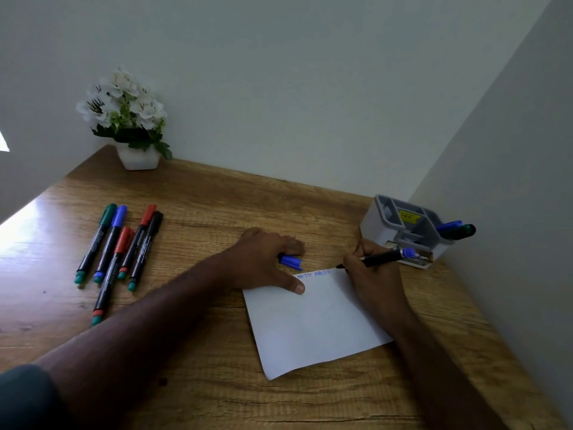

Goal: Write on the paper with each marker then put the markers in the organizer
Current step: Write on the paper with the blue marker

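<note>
Gripping a marker (383, 257), my right hand (370, 276) sets its tip at the paper's (313, 324) top edge. My left hand (266, 259) curls on a blue cap (290, 262), thumb pressing the paper. Organizer (403, 231) at two o'clock; five markers (119, 246) at ten.

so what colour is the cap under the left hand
Blue: the cap shows under the left hand in the head view.

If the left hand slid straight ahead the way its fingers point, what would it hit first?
Probably the grey organizer. The left hand, holding a blue cap, points right across bare table toward it, though depth is uncertain.
</note>
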Action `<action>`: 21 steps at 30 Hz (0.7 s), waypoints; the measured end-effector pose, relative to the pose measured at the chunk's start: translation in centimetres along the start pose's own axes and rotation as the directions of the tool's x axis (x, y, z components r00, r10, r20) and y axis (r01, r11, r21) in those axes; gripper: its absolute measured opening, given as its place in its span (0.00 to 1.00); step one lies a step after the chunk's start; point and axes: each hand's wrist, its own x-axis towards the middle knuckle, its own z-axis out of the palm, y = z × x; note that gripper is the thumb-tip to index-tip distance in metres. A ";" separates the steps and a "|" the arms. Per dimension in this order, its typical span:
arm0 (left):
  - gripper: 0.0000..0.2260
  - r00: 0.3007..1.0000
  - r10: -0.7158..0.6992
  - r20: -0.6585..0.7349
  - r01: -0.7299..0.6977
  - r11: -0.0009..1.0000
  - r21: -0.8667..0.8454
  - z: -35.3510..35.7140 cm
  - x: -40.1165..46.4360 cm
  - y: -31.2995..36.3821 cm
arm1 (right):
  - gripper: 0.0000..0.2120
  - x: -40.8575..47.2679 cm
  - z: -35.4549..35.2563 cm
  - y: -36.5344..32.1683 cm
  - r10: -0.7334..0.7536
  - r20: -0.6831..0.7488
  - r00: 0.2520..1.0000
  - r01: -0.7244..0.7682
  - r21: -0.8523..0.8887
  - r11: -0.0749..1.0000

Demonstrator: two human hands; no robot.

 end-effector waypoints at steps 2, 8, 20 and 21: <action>0.35 1.000 -0.008 0.005 0.008 1.000 0.001 0.0 0.0 -0.1 | 0.11 -0.1 0.2 0.2 0.001 0.044 0.999 0.000 -0.012 1.000; 0.37 1.000 -0.006 0.001 0.006 1.000 0.002 0.2 0.2 -0.4 | 0.11 -0.1 0.4 0.2 0.008 0.094 0.996 -0.006 -0.023 1.000; 0.36 1.000 -0.017 0.009 0.016 1.000 0.004 0.2 0.3 -0.2 | 0.11 -0.1 0.5 0.5 0.024 0.094 0.995 -0.019 -0.056 0.998; 0.36 1.000 -0.019 0.010 0.019 1.000 0.005 0.2 0.3 -0.1 | 0.11 -0.1 0.5 0.6 0.031 0.098 0.995 -0.024 -0.066 0.998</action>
